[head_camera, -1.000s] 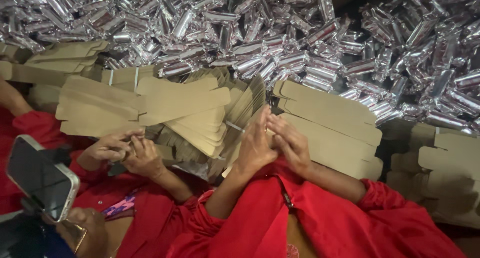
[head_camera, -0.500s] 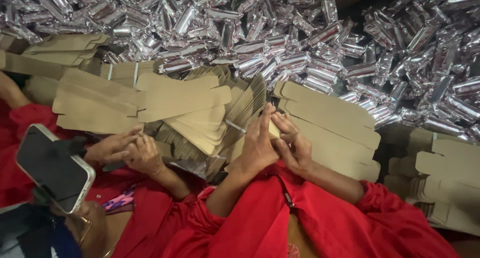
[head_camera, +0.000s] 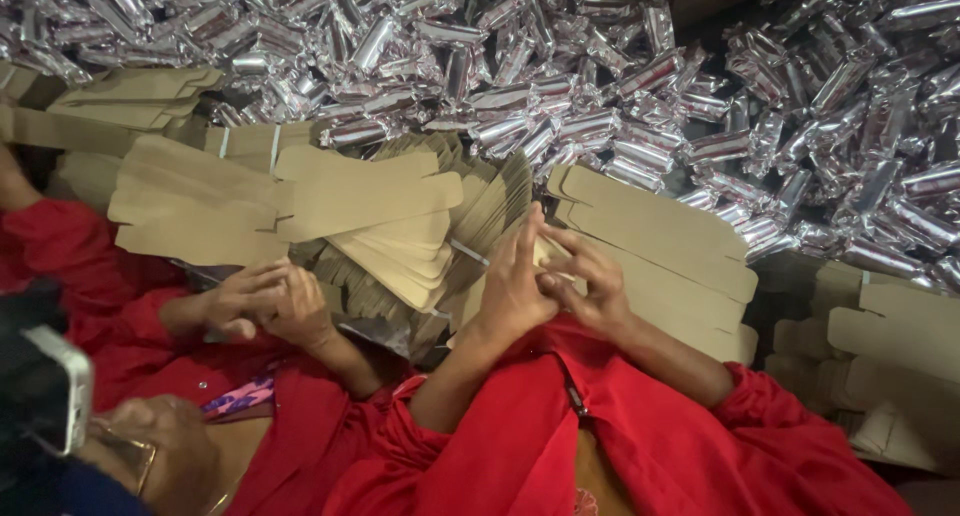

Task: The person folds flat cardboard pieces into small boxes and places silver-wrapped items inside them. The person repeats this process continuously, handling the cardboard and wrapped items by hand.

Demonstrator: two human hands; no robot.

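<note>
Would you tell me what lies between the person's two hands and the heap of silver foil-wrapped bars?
In the head view, stacks of flat brown cardboard blanks lie between the hands and the silver foil-wrapped bars.

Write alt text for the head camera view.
A person's left hand and right hand meet on a flat tan cardboard blank, among stacks of blanks below a heap of silver foil-wrapped bars. At left, a co-worker's hands work close together.

Foil packets [head_camera: 560, 86] behind — cardboard blanks [head_camera: 360, 211] before
</note>
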